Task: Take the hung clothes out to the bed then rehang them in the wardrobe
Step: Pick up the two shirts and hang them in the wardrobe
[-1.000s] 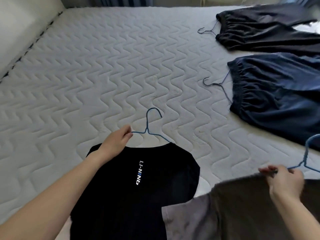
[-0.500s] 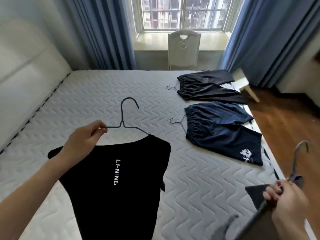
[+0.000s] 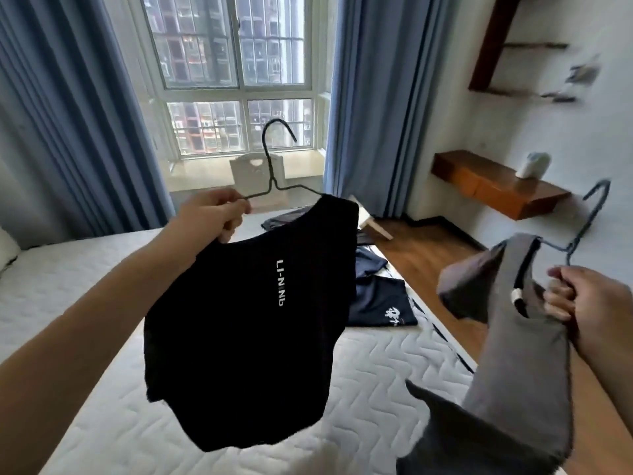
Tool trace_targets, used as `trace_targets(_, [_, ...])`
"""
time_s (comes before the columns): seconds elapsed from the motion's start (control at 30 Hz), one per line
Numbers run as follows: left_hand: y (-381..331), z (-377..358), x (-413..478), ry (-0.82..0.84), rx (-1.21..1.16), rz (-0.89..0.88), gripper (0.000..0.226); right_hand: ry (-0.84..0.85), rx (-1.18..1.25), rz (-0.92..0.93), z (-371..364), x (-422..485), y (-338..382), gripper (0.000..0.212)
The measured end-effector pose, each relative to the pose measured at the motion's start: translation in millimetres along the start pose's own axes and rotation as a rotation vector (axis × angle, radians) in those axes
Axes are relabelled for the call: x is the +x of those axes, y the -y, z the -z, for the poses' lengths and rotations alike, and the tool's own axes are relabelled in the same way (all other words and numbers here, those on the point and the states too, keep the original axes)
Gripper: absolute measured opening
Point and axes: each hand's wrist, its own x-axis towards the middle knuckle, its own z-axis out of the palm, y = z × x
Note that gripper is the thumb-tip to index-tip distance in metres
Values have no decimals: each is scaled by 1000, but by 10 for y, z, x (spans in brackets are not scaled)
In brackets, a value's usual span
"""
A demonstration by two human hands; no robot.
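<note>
My left hand (image 3: 215, 214) clenched on thin dark wire hanger (image 3: 274, 166), black printed T-shirt (image 3: 253, 313) dangling above white quilted mattress (image 3: 61, 286). My right hand (image 3: 589, 303) fisted round grey T-shirt (image 3: 524, 354) on blue-grey wire hanger (image 3: 585, 221), off mattress's right edge.

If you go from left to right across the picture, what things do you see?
Left curtain → left hand → black shirt → navy shorts → grey shirt → right hand
</note>
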Motion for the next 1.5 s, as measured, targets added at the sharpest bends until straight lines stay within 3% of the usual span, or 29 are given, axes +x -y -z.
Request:
trace_targets(0.1, [-288, -226, 128, 102, -97, -79, 24, -455, -270, 176, 91, -313, 380, 24])
trace_targets(0.13, [-392, -304, 154, 138, -119, -115, 24, -536, -371, 232, 62, -450, 511, 24])
trace_targets(0.23, [-738, -581, 178, 216, -171, -209, 23, -643, -549, 356, 31, -859, 888, 27])
trace_targets(0.33, [-1018, -946, 169, 281, -209, -273, 23, -752, -472, 435, 122, -1223, 1213, 27])
trace_targets(0.47, [-1163, -1663, 38, 400, -185, -272, 24, -794, -227, 381, 462, -1586, 1288, 25])
trace_targets(0.7, [-1146, -3172, -190, 611, -102, -268, 19, -928, -155, 400, 1197, -2169, 1207, 25])
trace_targets(0.83, [-1387, -4047, -400, 775, -57, -322, 21, -836, -48, 417, 1662, -2494, 1288, 20])
trace_targets(0.9, [-1512, -4462, -553, 858, -46, -345, 22, -750, -26, 433, 1784, -2661, 1351, 30])
trace_targets(0.93, [-1574, -4660, -650, 904, -55, -347, 22, -898, -172, 543, 1868, -2805, 1419, 33])
trace_targets(0.97, [-1634, -4841, -757, 952, -66, -349, 22, -934, -198, 561, 1917, -2929, 1460, 30])
trace_targets(1.03, [-1765, -5195, -1002, 1065, -86, -352, 22, -877, -13, 499, 2016, -3131, 1430, 23])
trace_targets(1.17, [-2029, -5732, -1462, 1362, -200, -271, 18, -1141, -171, 620, 1959, -3553, 1534, 25])
trace_targets(1.33, [-2396, -6294, -1873, 1689, -226, -300, 80, -1344, -153, 681, 1849, -4076, 1732, 24])
trace_targets(1.5, [-2803, -6879, -2286, 1995, -145, -271, 78, -1474, -183, 686, 1682, -4379, 1912, 22])
